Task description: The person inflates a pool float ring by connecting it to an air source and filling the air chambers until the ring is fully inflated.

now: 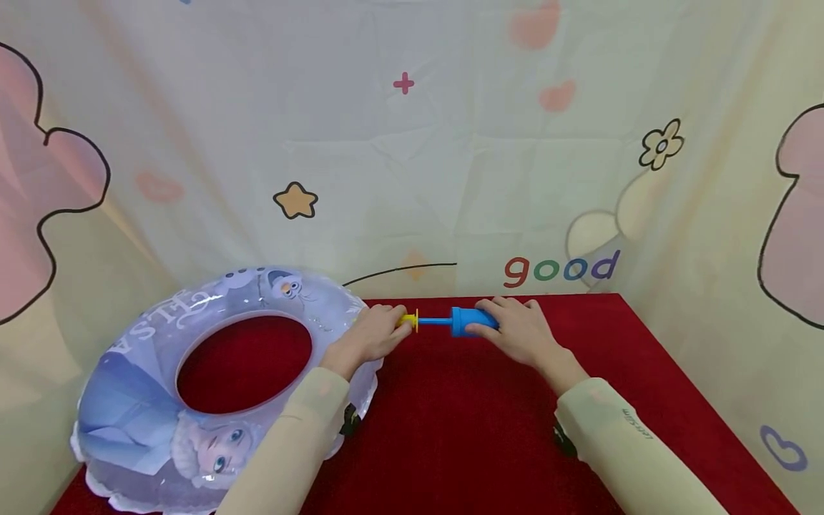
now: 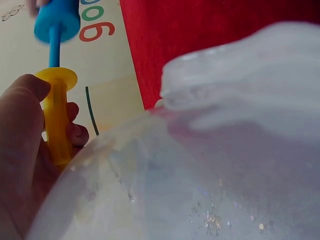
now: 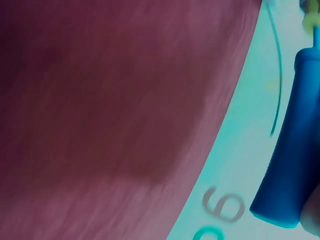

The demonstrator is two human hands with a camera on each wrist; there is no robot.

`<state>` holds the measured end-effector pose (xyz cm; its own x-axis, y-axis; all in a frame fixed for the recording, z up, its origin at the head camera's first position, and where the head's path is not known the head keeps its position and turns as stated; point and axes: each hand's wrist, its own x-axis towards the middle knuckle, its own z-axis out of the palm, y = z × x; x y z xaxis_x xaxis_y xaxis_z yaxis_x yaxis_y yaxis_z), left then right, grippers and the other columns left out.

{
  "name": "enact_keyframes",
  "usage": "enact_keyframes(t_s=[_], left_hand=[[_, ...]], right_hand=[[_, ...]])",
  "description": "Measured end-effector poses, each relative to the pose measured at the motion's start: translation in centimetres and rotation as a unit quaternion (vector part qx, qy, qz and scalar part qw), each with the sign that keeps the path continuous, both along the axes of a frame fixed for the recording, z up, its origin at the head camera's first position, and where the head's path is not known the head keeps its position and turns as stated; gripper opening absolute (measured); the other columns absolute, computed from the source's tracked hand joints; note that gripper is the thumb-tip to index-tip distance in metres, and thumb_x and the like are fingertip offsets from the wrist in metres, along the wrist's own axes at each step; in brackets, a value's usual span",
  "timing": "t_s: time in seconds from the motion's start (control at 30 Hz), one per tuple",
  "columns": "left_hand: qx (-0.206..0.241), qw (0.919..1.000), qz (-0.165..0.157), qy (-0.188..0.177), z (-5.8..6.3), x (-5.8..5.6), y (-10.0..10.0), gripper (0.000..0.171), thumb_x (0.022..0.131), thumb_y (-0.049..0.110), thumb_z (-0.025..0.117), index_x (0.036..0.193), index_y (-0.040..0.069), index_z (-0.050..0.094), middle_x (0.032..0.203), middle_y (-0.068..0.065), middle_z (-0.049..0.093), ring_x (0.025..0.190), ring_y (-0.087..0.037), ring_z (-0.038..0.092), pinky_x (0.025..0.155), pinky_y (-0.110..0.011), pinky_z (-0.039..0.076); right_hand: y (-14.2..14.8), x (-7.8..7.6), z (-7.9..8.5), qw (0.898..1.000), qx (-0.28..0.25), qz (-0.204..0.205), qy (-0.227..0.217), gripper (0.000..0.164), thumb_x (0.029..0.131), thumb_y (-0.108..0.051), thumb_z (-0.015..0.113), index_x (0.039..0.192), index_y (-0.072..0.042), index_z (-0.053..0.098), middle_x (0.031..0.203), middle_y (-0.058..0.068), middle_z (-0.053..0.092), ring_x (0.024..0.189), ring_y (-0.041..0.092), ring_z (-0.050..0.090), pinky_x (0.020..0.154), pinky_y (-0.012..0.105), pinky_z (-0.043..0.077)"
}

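Observation:
A hand air pump is held level between both hands above the red cloth. My left hand (image 1: 375, 332) grips its yellow handle (image 2: 59, 120), thumb on one side and fingertips curled round the other. My right hand (image 1: 517, 330) holds the blue pump barrel (image 1: 473, 322), which fills the right edge of the right wrist view. A length of blue rod (image 1: 435, 321) shows between handle and barrel. Beside and below my left forearm lies an inflated swim ring (image 1: 144, 336), translucent lilac with printed cartoon figures. Its clear surface covers much of the left wrist view.
A red cloth (image 1: 463, 429) covers the table. Pale printed curtains (image 1: 386, 157) hang behind it and at both sides, with the word "good" (image 1: 561, 269) near the table's back edge. The swim ring takes up the table's left part.

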<state>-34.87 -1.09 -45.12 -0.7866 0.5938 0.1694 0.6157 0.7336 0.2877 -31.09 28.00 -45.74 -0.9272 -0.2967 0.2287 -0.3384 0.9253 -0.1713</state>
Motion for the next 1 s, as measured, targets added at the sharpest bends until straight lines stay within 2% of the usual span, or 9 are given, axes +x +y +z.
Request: enact_keyframes(t_s=[0.2, 0.33, 0.47, 0.63, 0.83, 1.0], left_hand=[[0.007, 1.0, 0.0, -0.002, 0.0, 0.0, -0.3, 0.017, 0.1, 0.025, 0.048, 0.088, 0.013, 0.054, 0.07, 0.002, 0.048, 0.067, -0.015, 0.048, 0.064, -0.032, 0.038], [0.007, 1.0, 0.002, 0.005, 0.1, 0.0, -0.3, 0.017, 0.099, 0.025, 0.049, 0.088, 0.013, 0.055, 0.07, 0.001, 0.048, 0.066, -0.015, 0.048, 0.064, -0.032, 0.038], [0.002, 1.0, 0.005, -0.003, 0.1, 0.1, -0.3, 0.017, 0.099, 0.027, 0.049, 0.091, 0.013, 0.055, 0.071, 0.001, 0.048, 0.068, -0.015, 0.049, 0.064, -0.031, 0.04], [0.002, 0.9998, 0.012, -0.015, 0.0, -0.1, -0.2, 0.016, 0.099, 0.028, 0.049, 0.093, 0.014, 0.056, 0.072, 0.0, 0.05, 0.069, -0.016, 0.049, 0.065, -0.03, 0.041], [0.002, 0.9999, 0.012, -0.012, 0.0, -0.1, -0.2, 0.017, 0.099, 0.028, 0.049, 0.09, 0.014, 0.054, 0.07, 0.001, 0.048, 0.066, -0.015, 0.047, 0.064, -0.03, 0.039], [0.01, 0.9999, 0.009, 0.0, 0.2, 0.0, -0.2, 0.019, 0.099, 0.027, 0.049, 0.086, 0.013, 0.051, 0.067, 0.001, 0.043, 0.063, -0.015, 0.045, 0.061, -0.031, 0.037]], right_hand=[[-4.8, -0.5, 0.3, 1.0, -0.002, 0.002, 0.001, 0.062, 0.095, -0.06, 0.06, 0.141, -0.018, 0.06, 0.133, 0.01, 0.064, 0.114, 0.029, 0.06, 0.088, 0.05, 0.041], [-5.3, -0.7, 0.5, 1.0, -0.005, 0.004, 0.0, 0.062, 0.095, -0.062, 0.06, 0.14, -0.019, 0.061, 0.133, 0.009, 0.064, 0.113, 0.028, 0.06, 0.087, 0.049, 0.041], [-3.5, -0.5, 0.4, 1.0, -0.01, 0.006, -0.002, 0.062, 0.094, -0.06, 0.062, 0.14, -0.018, 0.061, 0.134, 0.009, 0.063, 0.115, 0.028, 0.059, 0.088, 0.049, 0.041], [0.3, -0.2, 0.3, 1.0, -0.011, 0.004, -0.002, 0.061, 0.094, -0.057, 0.064, 0.139, -0.016, 0.062, 0.135, 0.012, 0.063, 0.117, 0.032, 0.058, 0.09, 0.052, 0.042], [4.7, 0.7, 0.5, 1.0, -0.014, 0.003, -0.006, 0.06, 0.095, -0.055, 0.065, 0.139, -0.013, 0.061, 0.132, 0.016, 0.063, 0.116, 0.036, 0.059, 0.092, 0.056, 0.042], [7.2, 1.0, 0.8, 1.0, -0.028, 0.004, -0.001, 0.059, 0.095, -0.053, 0.066, 0.137, -0.012, 0.062, 0.133, 0.017, 0.062, 0.117, 0.039, 0.058, 0.093, 0.059, 0.041]])
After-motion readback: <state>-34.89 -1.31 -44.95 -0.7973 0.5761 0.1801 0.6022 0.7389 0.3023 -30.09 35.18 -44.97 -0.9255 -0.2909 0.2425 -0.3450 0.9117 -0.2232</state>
